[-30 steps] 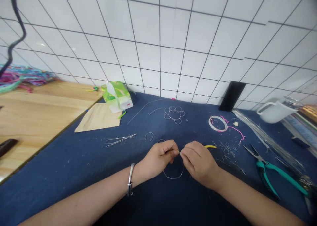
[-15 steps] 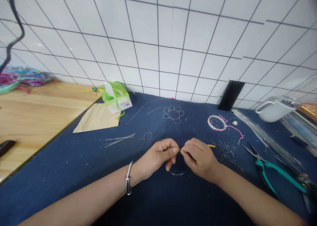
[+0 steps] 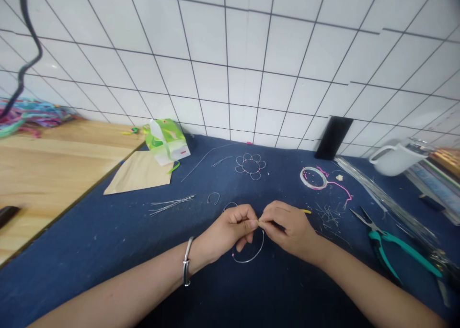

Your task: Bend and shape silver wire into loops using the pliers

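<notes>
My left hand (image 3: 235,226) and my right hand (image 3: 283,225) meet fingertip to fingertip over the dark blue cloth. Both are closed in a pinch on a thin wire (image 3: 253,258), which curves below the fingers in an open loop with a small pink bead on it. Where the fingertips meet, they hide the wire. Just behind the left hand, part of another wire loop (image 3: 230,204) shows. Farther back lies a flower-shaped wire piece (image 3: 250,166) with round petals. A bent wire (image 3: 213,198) rests left of it, nearer me.
Teal-handled pliers (image 3: 386,237) lie at right, near wire offcuts (image 3: 327,216). Behind are a ring-shaped dish (image 3: 302,178) with pink beads, a wire bundle (image 3: 377,189) and a white mug (image 3: 398,158). Straight wires (image 3: 172,204), brown paper (image 3: 138,172) and a green tissue pack (image 3: 167,140) are left.
The beaded wire loop has swung and now shows more of its curve below my fingers. My hands have drawn slightly closer together; the view has shifted a little.
</notes>
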Motion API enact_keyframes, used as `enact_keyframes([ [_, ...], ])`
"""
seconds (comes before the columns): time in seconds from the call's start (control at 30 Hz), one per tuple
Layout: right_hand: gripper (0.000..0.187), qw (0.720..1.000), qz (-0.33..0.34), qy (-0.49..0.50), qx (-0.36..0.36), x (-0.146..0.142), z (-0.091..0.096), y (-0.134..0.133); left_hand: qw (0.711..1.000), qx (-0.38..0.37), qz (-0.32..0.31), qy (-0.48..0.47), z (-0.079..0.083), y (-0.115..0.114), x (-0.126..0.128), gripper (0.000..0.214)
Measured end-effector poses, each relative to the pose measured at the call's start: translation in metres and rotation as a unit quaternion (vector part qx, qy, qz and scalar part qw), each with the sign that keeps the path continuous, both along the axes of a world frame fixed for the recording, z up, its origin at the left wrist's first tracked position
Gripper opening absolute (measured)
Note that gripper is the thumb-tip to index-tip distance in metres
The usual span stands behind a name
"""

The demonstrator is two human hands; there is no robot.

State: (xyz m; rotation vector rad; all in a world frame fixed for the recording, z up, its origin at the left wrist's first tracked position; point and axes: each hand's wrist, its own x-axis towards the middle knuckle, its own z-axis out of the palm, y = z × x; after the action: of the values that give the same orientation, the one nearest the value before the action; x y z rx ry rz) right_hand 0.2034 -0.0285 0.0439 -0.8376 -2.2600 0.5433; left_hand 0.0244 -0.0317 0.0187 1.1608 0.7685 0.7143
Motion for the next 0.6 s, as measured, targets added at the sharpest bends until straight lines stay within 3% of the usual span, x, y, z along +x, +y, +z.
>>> enact_keyframes([
  [0.23, 0.007, 0.991, -0.096, 0.052, -0.081, -0.0009, 0.0033, -0.0019, 1.0, -0.001, 0.019, -0.022, 0.0042, -0.0002, -0.0004, 0.019],
  [0.6, 0.009, 0.982, -0.089, 0.093, -0.137, -0.0043, 0.0048, -0.0061, 0.999, -0.006, 0.042, 0.01, 0.0027, -0.0024, 0.0029, 0.02],
])
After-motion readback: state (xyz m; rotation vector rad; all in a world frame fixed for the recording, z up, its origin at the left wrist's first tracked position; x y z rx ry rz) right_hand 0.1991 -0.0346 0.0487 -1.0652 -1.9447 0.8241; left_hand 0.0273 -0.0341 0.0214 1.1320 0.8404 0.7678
